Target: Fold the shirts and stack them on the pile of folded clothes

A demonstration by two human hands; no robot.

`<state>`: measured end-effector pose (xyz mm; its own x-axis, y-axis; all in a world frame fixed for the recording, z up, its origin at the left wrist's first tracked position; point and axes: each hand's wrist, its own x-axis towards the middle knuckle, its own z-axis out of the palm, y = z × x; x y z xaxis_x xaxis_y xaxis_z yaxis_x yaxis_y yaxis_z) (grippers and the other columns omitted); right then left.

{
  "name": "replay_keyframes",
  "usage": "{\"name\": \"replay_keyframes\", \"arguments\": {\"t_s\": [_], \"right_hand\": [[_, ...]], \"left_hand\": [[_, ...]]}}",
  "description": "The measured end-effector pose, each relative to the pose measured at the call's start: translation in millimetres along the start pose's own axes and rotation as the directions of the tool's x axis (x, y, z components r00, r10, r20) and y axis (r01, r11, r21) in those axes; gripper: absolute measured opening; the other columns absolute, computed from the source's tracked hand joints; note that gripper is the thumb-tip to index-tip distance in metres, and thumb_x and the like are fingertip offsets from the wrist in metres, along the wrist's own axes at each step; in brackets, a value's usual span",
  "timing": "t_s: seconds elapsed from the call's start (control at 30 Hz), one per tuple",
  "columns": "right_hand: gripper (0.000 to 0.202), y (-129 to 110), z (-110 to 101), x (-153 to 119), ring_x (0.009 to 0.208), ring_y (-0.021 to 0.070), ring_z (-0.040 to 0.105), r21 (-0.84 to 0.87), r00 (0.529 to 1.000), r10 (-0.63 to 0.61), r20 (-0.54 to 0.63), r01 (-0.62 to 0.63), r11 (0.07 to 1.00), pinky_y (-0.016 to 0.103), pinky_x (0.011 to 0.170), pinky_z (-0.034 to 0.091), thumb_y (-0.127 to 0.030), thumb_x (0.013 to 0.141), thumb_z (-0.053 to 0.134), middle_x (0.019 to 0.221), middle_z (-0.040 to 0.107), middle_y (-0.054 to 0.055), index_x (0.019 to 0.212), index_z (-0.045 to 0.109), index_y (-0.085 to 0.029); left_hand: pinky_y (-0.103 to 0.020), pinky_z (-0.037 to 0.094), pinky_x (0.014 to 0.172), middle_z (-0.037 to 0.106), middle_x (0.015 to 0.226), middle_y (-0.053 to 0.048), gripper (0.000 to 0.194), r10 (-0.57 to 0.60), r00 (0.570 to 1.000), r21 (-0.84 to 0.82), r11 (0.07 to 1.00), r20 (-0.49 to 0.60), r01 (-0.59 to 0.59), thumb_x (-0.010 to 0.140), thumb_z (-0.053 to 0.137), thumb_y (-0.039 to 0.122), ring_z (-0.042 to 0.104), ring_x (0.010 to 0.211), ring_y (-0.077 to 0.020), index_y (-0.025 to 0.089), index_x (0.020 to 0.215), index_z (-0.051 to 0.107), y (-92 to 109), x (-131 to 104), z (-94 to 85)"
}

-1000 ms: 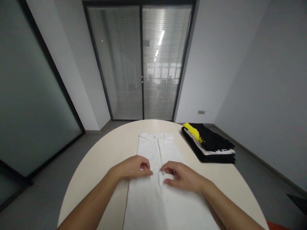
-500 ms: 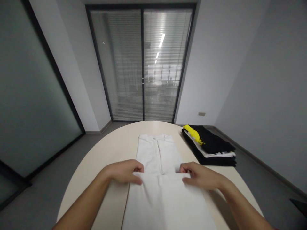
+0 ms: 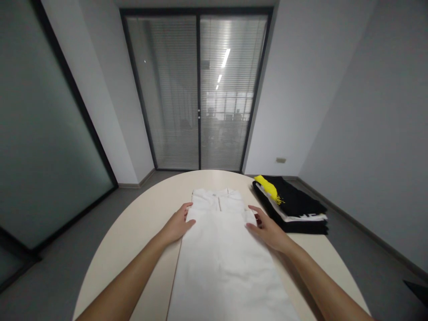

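A white folded garment [image 3: 227, 258] lies lengthwise on the round table, its upper layer folded away from me. A short strip with a dark centre line shows at its far end; I cannot tell what kind of garment it is. My left hand [image 3: 178, 225] is at the left end of the layer's far edge, thumb on top and fingers curled round the side. At the right end, my right hand [image 3: 267, 229] holds the cloth loosely, its thumb on top and forefinger stretched past the edge. Some fingertips are hidden by the cloth.
On the table's [image 3: 143, 223] right side lies a stack of black and white folded clothes [image 3: 294, 198], topped by a yellow fringed cloth [image 3: 268, 189]. Beyond the table stand glass doors with blinds [image 3: 199, 93]. Walls flank both sides.
Both hands have moved away from me, carrying the upper layer's edge toward the far end. It now covers most of the centre line, and the fingers look looser.
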<state>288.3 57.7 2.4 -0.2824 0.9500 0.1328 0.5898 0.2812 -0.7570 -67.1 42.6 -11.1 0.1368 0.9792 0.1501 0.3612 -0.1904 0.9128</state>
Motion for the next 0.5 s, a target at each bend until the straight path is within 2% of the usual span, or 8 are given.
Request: {"name": "replay_keyframes", "arguments": {"t_s": [0.1,0.17,0.27,0.37,0.43,0.5], "right_hand": [[0.060,0,-2,0,0.067,0.0148,0.050,-0.094,0.999,-0.037,0.022,0.039,0.995,0.028,0.068,0.043,-0.038,0.086,0.056,0.080,0.056,-0.002,0.142,0.042,-0.021],[0.056,0,-3,1,0.067,0.0152,0.050,-0.124,0.999,-0.046,0.016,0.047,0.991,0.028,0.067,0.042,-0.037,0.087,0.054,0.077,0.055,-0.003,0.140,0.044,-0.020],[0.056,0,-2,0,0.067,0.0163,0.052,-0.151,0.999,-0.042,-0.018,0.039,0.988,0.029,0.068,0.042,-0.036,0.088,0.051,0.077,0.056,-0.002,0.141,0.044,-0.019],[0.058,-3,0,-1,0.067,0.0163,0.055,-0.149,0.997,-0.066,-0.034,0.060,0.987,0.029,0.069,0.044,-0.036,0.090,0.049,0.081,0.061,0.000,0.145,0.041,-0.021],[0.057,-6,1,1,0.066,0.0164,0.056,-0.152,0.994,-0.087,-0.060,0.077,0.985,0.029,0.069,0.045,-0.036,0.091,0.048,0.081,0.062,0.001,0.146,0.042,-0.022],[0.056,-9,3,7,0.063,0.0164,0.055,-0.160,0.983,-0.100,-0.153,0.075,0.984,0.030,0.068,0.045,-0.038,0.092,0.047,0.080,0.063,0.001,0.145,0.045,-0.021]], "left_hand": [[-0.038,0.049,0.091,0.072,0.107,-0.009,0.062,0.012,1.000,0.329,0.944,-0.009,-0.008,0.080,0.064,0.027,0.068,0.098,-0.0266,0.021,0.140,0.047,4,-3,-3.0],[-0.037,0.049,0.088,0.072,0.105,-0.009,0.061,-0.003,1.000,0.421,0.907,-0.005,0.005,0.081,0.063,0.024,0.068,0.094,-0.0265,0.022,0.140,0.048,8,-4,-3.3],[-0.035,0.049,0.089,0.072,0.108,-0.010,0.062,0.001,1.000,0.406,0.914,-0.004,0.001,0.082,0.062,0.022,0.069,0.096,-0.0257,0.020,0.142,0.047,8,-4,-1.4],[-0.034,0.049,0.090,0.072,0.108,-0.010,0.057,0.054,0.997,0.350,0.936,-0.050,-0.033,0.086,0.057,0.024,0.069,0.097,-0.0241,0.020,0.142,0.046,8,-4,0.7],[-0.033,0.050,0.089,0.073,0.109,-0.008,0.053,0.111,0.989,0.270,0.960,-0.099,-0.081,0.089,0.055,0.026,0.070,0.097,-0.0222,0.022,0.142,0.046,10,-1,1.5],[-0.032,0.051,0.088,0.073,0.109,-0.007,0.053,0.152,0.969,0.188,0.975,-0.197,-0.115,0.091,0.054,0.030,0.070,0.095,-0.0205,0.023,0.143,0.045,11,5,2.2]]}}
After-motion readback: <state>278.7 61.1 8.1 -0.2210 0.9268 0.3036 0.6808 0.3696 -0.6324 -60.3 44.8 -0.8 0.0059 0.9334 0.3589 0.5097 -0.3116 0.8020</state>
